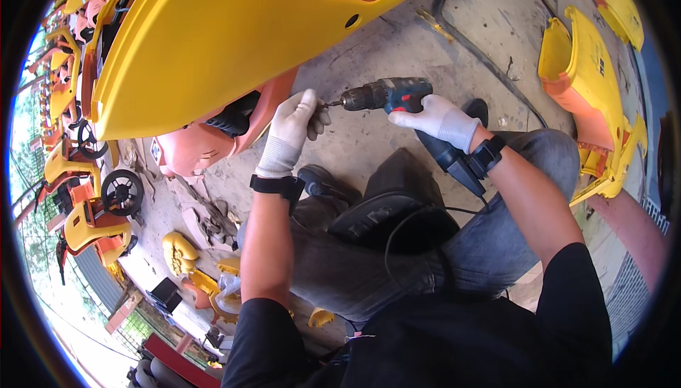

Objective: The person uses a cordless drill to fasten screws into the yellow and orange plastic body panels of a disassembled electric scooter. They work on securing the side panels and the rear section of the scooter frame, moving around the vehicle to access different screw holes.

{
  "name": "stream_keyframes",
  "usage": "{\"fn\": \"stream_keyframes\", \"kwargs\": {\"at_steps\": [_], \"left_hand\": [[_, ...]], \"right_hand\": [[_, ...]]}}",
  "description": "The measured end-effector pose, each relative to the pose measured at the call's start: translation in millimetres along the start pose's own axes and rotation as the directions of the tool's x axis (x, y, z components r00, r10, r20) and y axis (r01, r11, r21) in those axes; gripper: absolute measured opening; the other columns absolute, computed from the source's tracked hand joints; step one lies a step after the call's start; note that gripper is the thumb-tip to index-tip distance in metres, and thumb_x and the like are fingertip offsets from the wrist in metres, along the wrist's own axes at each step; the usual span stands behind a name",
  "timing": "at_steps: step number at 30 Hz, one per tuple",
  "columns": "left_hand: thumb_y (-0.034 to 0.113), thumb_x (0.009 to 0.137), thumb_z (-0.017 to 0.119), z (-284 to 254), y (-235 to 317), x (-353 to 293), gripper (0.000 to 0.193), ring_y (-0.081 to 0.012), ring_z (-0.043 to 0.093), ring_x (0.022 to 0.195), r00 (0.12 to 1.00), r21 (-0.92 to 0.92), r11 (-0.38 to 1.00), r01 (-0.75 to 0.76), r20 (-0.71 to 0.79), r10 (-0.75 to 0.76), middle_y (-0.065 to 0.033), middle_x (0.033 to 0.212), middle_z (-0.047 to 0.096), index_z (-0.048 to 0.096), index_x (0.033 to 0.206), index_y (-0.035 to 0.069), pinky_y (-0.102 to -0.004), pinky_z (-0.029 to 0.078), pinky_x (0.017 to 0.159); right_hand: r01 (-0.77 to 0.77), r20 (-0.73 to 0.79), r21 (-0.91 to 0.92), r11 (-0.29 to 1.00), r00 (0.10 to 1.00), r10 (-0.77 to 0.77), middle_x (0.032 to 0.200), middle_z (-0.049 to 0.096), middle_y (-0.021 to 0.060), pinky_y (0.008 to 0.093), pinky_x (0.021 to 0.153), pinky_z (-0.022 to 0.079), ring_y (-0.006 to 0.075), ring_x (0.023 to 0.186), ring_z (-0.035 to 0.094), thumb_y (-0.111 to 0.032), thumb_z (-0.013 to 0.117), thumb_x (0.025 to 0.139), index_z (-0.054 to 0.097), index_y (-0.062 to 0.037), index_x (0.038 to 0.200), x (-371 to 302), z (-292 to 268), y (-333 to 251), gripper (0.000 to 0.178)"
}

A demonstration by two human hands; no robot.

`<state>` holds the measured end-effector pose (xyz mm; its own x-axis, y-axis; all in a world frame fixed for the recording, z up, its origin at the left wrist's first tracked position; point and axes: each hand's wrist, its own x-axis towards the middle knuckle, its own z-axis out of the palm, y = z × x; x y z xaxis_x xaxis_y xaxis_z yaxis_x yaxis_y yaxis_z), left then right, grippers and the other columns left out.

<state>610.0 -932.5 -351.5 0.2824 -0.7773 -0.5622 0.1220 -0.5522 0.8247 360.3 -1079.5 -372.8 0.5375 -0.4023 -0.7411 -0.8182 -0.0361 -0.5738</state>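
Observation:
My right hand (441, 120), in a white glove, is wrapped round the grip of a dark blue cordless drill (391, 92) with red switches. The drill lies level, its black chuck and thin bit pointing left. At the tip of the bit my left hand (301, 114), also gloved, has its fingers pinched together; whatever small thing lies between them is too small to make out. Just beyond my left hand rises a large yellow curved body panel (220, 40) with a pink-orange part (202, 148) under its lower edge.
A black bucket-like container (397, 203) stands between my knees. To the right lie yellow and orange plastic body parts (585, 79). A black hose (482, 51) curves over the concrete floor. Small yellow vehicles (96, 225) and scattered yellow pieces (181, 253) are at the left.

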Motion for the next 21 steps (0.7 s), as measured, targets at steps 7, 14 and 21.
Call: {"fn": "stream_keyframes", "kwargs": {"at_steps": [7,14,21], "left_hand": [[0.041,0.106,0.039,-1,-4,0,0.045,-0.0104,0.055,0.057,0.997,-0.096,0.993,0.069,-0.038,-0.073,-0.0072,0.073,0.064,0.059,0.093,0.003,-0.0225,0.043,0.052],[0.035,0.105,0.044,-5,-6,1,0.036,-0.0101,0.055,0.063,0.995,-0.110,0.990,0.092,-0.028,-0.096,-0.0045,0.079,0.063,0.060,0.099,0.003,-0.0222,0.043,0.057],[0.016,0.101,0.051,-30,-34,0,0.022,-0.0122,0.055,0.071,0.982,-0.568,0.806,0.167,0.019,-0.190,-0.0059,0.090,0.062,0.060,0.110,-0.002,-0.0240,0.045,0.061]], "right_hand": [[0.009,0.025,0.014,1.000,1.000,-0.009,0.077,0.067,0.0164,0.0346,0.074,0.051,0.0255,0.077,0.066,-0.068,0.069,0.075,0.069,0.0075,0.090,1,1,3,0.077],[-0.010,0.045,0.023,1.000,0.999,0.009,0.073,0.065,0.0099,0.0323,0.066,0.048,0.0199,0.071,0.063,-0.067,0.070,0.076,0.069,0.0048,0.088,7,5,8,0.072],[-0.008,0.068,0.177,0.984,0.998,-0.004,0.072,0.061,0.0043,0.0306,0.063,0.042,0.0148,0.068,0.054,-0.065,0.067,0.081,0.068,-0.0012,0.088,18,13,19,0.065]]}}
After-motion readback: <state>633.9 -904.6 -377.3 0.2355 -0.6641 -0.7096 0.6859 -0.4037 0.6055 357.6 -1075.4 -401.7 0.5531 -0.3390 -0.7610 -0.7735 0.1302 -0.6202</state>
